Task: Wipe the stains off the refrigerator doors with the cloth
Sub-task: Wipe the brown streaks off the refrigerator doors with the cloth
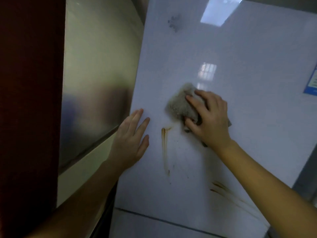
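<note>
Pressing a crumpled grey fuzzy cloth [180,105] against the glossy white refrigerator door [240,57], the right-hand grip [208,117] has its fingers bent over the cloth's upper edge and its thumb hooked under the lower edge, so the cloth is pinched between them and lies against the door. Most of the cloth sticks out to the left of this grip; a small corner shows past its right side. The left-hand grip [132,140] holds nothing: its fingers are straight and laid flat on the door near the door's left edge, left of and a little below the right-hand grip, apart from the cloth. Between the two grips, just below the cloth, a thin brown drip stain [164,146] runs down the door. More brown streaks [220,187] lie well below the right-hand grip, beside the forearm. Well above it sits a grey smudged mark [175,23]. At its far right a blue label [311,83] shows. Left of the left-hand grip stands a brushed steel panel [96,74]
</note>
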A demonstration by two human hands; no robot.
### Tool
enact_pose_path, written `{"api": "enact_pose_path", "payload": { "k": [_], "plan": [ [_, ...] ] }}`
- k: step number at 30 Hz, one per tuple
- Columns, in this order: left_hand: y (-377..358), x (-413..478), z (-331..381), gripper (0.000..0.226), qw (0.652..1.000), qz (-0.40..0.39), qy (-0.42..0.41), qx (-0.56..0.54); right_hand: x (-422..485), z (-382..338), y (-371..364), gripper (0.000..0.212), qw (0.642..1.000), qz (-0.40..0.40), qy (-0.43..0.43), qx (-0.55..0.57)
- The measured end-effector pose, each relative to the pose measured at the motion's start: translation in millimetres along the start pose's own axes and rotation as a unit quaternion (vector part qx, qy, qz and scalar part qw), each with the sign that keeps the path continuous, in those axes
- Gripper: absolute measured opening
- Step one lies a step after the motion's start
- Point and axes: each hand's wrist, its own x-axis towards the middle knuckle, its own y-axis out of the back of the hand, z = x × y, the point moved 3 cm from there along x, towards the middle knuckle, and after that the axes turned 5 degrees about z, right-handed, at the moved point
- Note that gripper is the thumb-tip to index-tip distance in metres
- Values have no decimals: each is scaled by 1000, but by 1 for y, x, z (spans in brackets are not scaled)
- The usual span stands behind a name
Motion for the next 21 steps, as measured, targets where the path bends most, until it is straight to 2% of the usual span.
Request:
{"api": "enact_pose_path", "payload": {
  "k": [3,7,9,12,15,18,21],
  "plan": [
    [-1,-2,-1,55,1000,-4,1,-4,8,-19,-12,62,999,12,-38,18],
    [-2,-3,-4,55,1000,-9,-4,-8,-27,-46,-19,58,996,-52,66,32],
    [-3,-4,-5,55,1000,-9,-7,-7,-47,-39,-11,56,994,-67,80,31],
    [-5,-5,-5,57,1000,-12,1,-9,-58,-13,6,60,998,-46,43,12],
    [-7,-7,-1,58,1000,-12,11,-20,-50,8,16,62,1000,-7,-31,-4],
    [-8,-9,1,59,999,-16,19,-31,-39,1,10,60,995,22,-98,4],
    [-8,-9,1,59,999,-20,21,-30,-44,-29,-7,63,997,-8,-74,26]
  ]
}}
